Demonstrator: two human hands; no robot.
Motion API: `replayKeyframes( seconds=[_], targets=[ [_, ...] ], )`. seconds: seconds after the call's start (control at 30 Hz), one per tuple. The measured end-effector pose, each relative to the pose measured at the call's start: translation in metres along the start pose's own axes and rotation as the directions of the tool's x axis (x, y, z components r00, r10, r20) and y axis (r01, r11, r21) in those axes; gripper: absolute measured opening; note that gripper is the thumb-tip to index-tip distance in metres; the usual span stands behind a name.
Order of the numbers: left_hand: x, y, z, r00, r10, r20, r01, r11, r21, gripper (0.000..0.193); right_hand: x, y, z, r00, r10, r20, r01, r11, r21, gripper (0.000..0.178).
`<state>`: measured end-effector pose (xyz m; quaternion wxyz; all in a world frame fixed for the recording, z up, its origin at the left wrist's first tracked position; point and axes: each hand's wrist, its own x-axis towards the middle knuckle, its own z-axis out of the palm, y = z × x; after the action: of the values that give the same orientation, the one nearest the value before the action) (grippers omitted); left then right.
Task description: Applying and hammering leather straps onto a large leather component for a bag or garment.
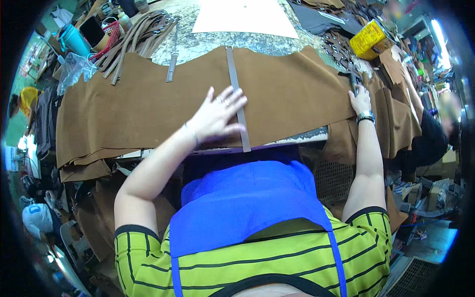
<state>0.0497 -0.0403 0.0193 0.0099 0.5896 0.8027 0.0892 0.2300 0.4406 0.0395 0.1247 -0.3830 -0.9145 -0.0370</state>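
Lying across the table (189, 45), presumably for support, the brown sheet (297, 96) bears a grey strap (232, 70) apparently steadied by the open left hand (217, 115), while the right hand (361, 102) meets a dark tool (354, 79), grip unclear.

The near side of a worn, mottled table (208, 43) is covered by brown sheet material (297, 94). At the far middle, a white sheet (245, 21) is laid; brown straps (141, 37) are bundled at far left, dark buckled strips (339, 49) heaped at far right.
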Motion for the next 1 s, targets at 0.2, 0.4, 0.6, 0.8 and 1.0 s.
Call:
replayKeyframes(
  seconds=[0.2,0.4,0.6,0.8,1.0],
  targets=[
    [0.065,-0.080,0.000,0.971,-0.234,-0.055,0.237,0.969,0.064,0.072,0.025,0.019,0.018,0.985,0.148,0.089,-0.152,0.988,0.037,0.043],
    [0.066,-0.084,0.006,0.962,-0.239,-0.133,0.253,0.963,0.097,0.068,0.016,-0.046,-0.031,0.995,0.079,0.061,-0.091,0.470,0.878,0.030],
    [0.083,-0.097,0.001,0.951,-0.247,-0.185,0.267,0.960,0.089,0.059,-0.036,-0.173,-0.045,0.889,-0.324,0.323,-0.184,0.394,0.901,0.042],
    [0.087,-0.110,0.010,0.933,-0.271,-0.235,0.272,0.962,-0.026,0.038,-0.071,-0.256,-0.044,0.804,-0.573,0.159,0.238,0.554,0.798,0.034],
    [0.085,-0.117,0.019,0.900,-0.320,-0.296,0.285,0.946,-0.153,0.034,-0.079,-0.265,-0.043,0.696,-0.679,0.231,0.331,0.590,0.737,0.029]
  ],
)
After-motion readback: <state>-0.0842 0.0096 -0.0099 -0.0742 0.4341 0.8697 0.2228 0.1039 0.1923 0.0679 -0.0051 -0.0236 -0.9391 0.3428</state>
